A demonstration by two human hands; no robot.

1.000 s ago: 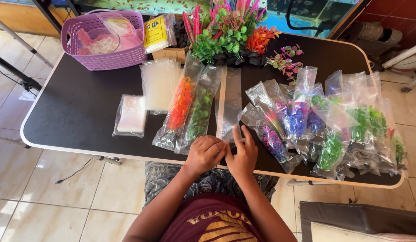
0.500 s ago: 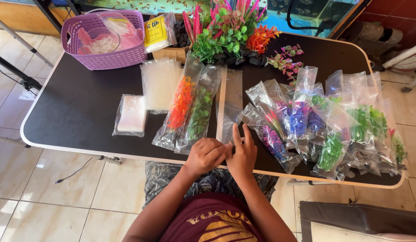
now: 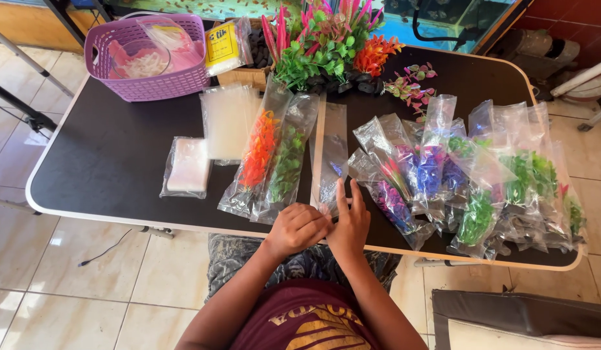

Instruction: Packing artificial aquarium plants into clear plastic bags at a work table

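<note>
Head view: black table (image 3: 119, 162), white-edged, bare dark stretch at its left end beside the purple basket (image 3: 148, 61). Clear bag (image 3: 331, 155) lies lengthwise near the table's front edge; left hand (image 3: 299, 228) clenched on its lower end, right hand (image 3: 350, 223) pinching there, fingers raised. Tiled floor below the table.
</note>
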